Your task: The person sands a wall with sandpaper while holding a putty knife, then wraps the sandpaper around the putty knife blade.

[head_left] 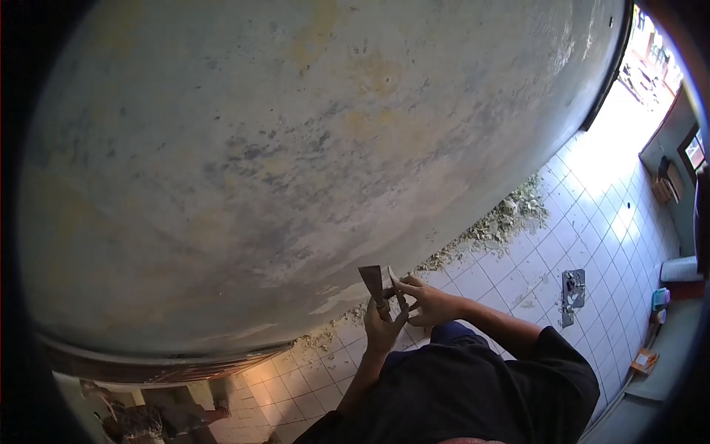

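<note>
My left hand point(380, 330) is closed round the handle of a putty knife point(372, 280), its broad dark blade pointing up toward the wall. Close beside it, my right hand point(426, 305) has its fingers bent around a small pale flat piece with a dark edge, whose kind I cannot make out. Both hands are together in front of my body, just off the foot of the wall point(296, 185). That wall is patchy, with grey, whitish and yellowish areas where the surface has come away.
Flaked paint and plaster debris point(510, 218) lies along the wall's base on the white tiled floor point(510, 274). A dark flat plate-like object point(573, 288) rests on the tiles to the right. Boxes and containers point(660, 299) line the far right side. A bright doorway point(643, 74) is at upper right.
</note>
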The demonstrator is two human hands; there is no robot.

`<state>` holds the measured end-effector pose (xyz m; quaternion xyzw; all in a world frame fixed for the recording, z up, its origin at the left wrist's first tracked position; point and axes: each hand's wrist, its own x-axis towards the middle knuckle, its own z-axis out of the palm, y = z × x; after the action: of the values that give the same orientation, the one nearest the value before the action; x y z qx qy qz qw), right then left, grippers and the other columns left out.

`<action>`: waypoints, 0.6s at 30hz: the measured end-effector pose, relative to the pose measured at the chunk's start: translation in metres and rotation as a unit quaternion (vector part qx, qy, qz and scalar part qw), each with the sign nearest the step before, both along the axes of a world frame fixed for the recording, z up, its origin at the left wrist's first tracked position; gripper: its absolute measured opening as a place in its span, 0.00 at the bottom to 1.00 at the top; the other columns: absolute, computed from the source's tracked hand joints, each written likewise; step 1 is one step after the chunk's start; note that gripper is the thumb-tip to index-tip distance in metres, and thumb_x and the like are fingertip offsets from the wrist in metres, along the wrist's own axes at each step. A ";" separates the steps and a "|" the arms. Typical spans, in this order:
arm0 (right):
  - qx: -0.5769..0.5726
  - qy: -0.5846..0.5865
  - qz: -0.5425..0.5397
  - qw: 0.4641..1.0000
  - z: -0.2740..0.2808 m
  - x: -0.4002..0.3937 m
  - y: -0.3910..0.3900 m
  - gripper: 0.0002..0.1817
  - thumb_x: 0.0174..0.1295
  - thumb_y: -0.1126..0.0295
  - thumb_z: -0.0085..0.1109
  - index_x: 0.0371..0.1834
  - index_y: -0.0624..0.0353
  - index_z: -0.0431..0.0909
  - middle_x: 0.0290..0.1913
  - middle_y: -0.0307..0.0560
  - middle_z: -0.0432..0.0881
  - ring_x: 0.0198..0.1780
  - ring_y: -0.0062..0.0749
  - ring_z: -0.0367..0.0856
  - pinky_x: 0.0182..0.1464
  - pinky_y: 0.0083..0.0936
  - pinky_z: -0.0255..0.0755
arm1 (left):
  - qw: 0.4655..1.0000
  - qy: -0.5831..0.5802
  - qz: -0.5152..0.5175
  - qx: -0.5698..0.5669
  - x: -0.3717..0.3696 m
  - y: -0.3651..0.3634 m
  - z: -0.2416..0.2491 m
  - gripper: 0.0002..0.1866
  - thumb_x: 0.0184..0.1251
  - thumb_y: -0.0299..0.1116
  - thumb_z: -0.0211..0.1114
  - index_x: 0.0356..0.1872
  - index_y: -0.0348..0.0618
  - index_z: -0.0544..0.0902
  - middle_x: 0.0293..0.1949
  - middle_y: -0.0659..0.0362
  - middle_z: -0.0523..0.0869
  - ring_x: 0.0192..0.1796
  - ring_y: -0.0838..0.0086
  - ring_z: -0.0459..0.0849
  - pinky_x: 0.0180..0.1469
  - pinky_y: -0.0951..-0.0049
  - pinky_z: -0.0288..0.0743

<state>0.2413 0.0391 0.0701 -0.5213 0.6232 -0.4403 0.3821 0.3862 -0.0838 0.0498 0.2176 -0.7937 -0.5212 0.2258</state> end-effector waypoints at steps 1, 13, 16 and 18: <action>-0.012 -0.016 -0.016 1.000 -0.005 0.007 0.007 0.53 0.52 0.76 0.68 0.81 0.60 0.47 0.66 0.60 0.64 0.67 0.50 0.71 0.60 0.34 0.80 | 0.999 -0.025 0.026 -0.019 0.006 0.009 0.001 0.19 0.61 0.30 0.73 0.52 0.37 0.81 0.31 0.64 0.78 0.31 0.79 0.73 0.36 0.75 0.71; -0.019 0.026 -0.222 0.975 -0.011 0.097 0.064 0.24 0.61 0.67 0.70 0.59 0.62 0.78 0.34 0.51 0.88 0.37 0.29 0.86 0.44 0.28 0.77 | 0.996 0.061 0.060 -0.010 0.137 0.079 0.001 0.06 0.65 0.24 0.66 0.33 0.38 0.76 0.20 0.69 0.61 0.22 0.85 0.60 0.25 0.77 0.60; -0.031 0.100 -0.192 0.976 0.000 0.118 0.070 0.10 0.58 0.67 0.71 0.39 0.62 0.87 0.35 0.51 0.86 0.40 0.37 0.84 0.42 0.30 0.78 | 0.985 0.087 0.143 0.031 0.164 0.106 -0.010 0.13 0.65 0.25 0.69 0.29 0.42 0.71 0.21 0.69 0.62 0.22 0.86 0.61 0.24 0.77 0.60; -0.077 0.139 -0.170 0.973 0.009 0.136 0.077 0.10 0.58 0.69 0.71 0.39 0.64 0.85 0.37 0.51 0.85 0.43 0.39 0.84 0.43 0.32 0.79 | 0.958 0.105 0.244 0.110 0.178 0.121 -0.021 0.15 0.62 0.27 0.74 0.29 0.43 0.71 0.23 0.70 0.63 0.23 0.86 0.61 0.25 0.78 0.60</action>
<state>0.3772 0.1160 0.0790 -0.4918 0.7138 -0.4686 0.1702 0.5643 0.0367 0.0285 0.3720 -0.6264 -0.5539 0.4030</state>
